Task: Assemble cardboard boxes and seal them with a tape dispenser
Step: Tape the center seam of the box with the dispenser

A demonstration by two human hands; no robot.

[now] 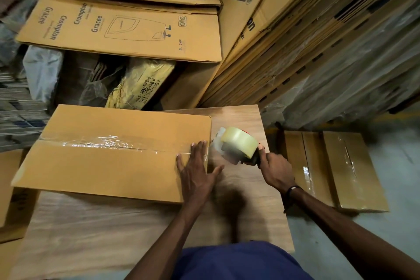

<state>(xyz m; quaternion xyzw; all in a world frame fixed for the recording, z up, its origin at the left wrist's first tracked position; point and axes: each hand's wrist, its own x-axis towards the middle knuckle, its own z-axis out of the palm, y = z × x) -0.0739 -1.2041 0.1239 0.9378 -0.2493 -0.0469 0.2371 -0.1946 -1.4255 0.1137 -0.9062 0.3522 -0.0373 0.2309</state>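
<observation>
A cardboard box [109, 154] lies on a wood-grain table [245, 207], left of centre in the view. Its long axis runs from nine o'clock to three o'clock. A strip of clear tape [102, 142] runs along the central seam where the two top flaps meet, following that same axis.

The left hand [195, 173] lies flat on the box's right end, fingers straight and spread, pointing toward twelve o'clock, pressing the tape end at the edge; it grips nothing.

Just beside that edge, at three o'clock from the box, the right hand [276, 170] is clenched around the handle of a tape dispenser [238, 145]. The dispenser's clear tape roll faces up and its front end points toward nine o'clock, at the box's right end. It is blurred.

At three o'clock, lower on the floor, lie two taped boxes [334, 170]. From ten to two o'clock, flattened printed cartons [122, 29] are stacked.
</observation>
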